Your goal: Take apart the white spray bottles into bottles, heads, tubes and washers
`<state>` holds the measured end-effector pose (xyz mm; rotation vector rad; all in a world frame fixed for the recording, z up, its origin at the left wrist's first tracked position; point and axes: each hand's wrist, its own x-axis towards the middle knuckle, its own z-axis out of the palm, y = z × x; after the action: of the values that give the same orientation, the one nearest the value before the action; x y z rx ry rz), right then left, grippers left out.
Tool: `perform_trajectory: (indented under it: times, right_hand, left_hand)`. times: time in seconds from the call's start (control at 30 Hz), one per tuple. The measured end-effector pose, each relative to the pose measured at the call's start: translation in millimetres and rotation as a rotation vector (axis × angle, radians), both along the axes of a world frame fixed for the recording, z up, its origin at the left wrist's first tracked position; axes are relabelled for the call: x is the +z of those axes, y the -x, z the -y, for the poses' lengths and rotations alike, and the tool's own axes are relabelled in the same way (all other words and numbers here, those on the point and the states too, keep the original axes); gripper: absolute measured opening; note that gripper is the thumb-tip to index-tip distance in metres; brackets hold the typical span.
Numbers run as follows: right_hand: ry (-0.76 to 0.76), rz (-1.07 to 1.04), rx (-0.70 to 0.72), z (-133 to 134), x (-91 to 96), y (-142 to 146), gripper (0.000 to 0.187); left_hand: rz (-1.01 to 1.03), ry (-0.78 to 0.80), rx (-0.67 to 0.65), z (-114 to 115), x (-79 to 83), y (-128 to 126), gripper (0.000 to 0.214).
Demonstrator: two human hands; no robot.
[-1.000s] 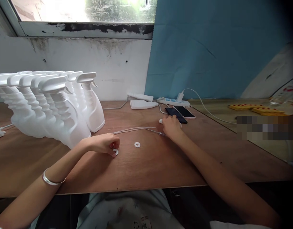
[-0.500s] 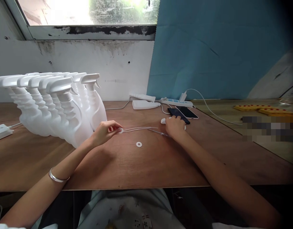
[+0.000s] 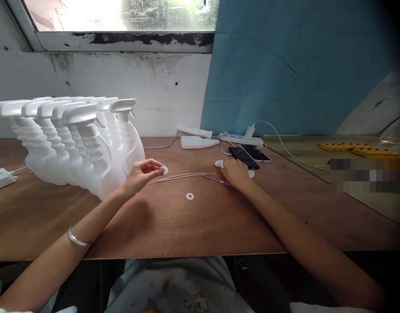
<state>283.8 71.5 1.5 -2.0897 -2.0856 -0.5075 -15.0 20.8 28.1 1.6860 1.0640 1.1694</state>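
Observation:
Between the thumb and fingers of my left hand (image 3: 144,174) is a small white ring (image 3: 164,170), held just above the table. My right hand (image 3: 235,173) is closed over a white plastic piece (image 3: 218,164); its middle is hidden under the fingers. Thin pale tubes (image 3: 178,177) lie on the wood between the two hands. A thin shiny strip (image 3: 216,179) of unclear kind runs from near their right end towards my right hand. Closer to me, a flat white washer (image 3: 190,196) rests on the table.
White spray bottles (image 3: 104,161) stand in a tight cluster at the left. Two phones (image 3: 241,157) lie beyond my right hand, near a power strip (image 3: 242,139) and a white bottle-shaped object (image 3: 196,142). Yellow pieces (image 3: 343,147) sit at far right.
My left hand has lifted slightly, and the ring is now apart from the tubes, whose left ends show on the table. The right hand has shifted slightly left with the white piece.

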Motion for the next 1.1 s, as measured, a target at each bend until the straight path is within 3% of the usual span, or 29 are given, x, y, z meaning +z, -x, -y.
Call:
perform_trajectory:
  times: [0.2,0.3,0.37,0.47,0.6,0.77,0.93,1.1]
  right_hand:
    - [-0.231,-0.155,0.160,5,11.0,11,0.031]
    - [-0.345,-0.345,0.354,19,12.8,28,0.036]
    - [-0.392,-0.585,0.555,31,8.8,43,0.035]
    - [-0.360,-0.790,0.760,50,-1.5,66,0.031]
    - [-0.256,-0.788,0.842,67,-12.8,85,0.027]
    - [-0.147,-0.907,0.956,72,-20.8,94,0.040]
    - [-0.109,-0.906,1.002,73,-25.3,96,0.040]
    - [-0.121,-0.853,1.060,71,-29.6,95,0.036]
  left_hand:
    - [0.035,-0.013,-0.025,-1,-0.9,1,0.025]
    - [0.026,-0.025,-0.026,0,0.0,0,0.023]
    - [-0.008,-0.011,-0.031,2,0.4,-2,0.024]
    - [-0.054,0.026,-0.071,7,-0.3,-5,0.026]
    - [-0.055,0.041,-0.190,12,-2.7,-10,0.028]
    - [-0.117,0.090,-0.321,14,-6.2,-13,0.027]
    - [-0.245,-0.018,-0.308,13,-12.1,-14,0.027]
    - [-0.362,-0.209,-0.213,15,-16.7,-17,0.023]
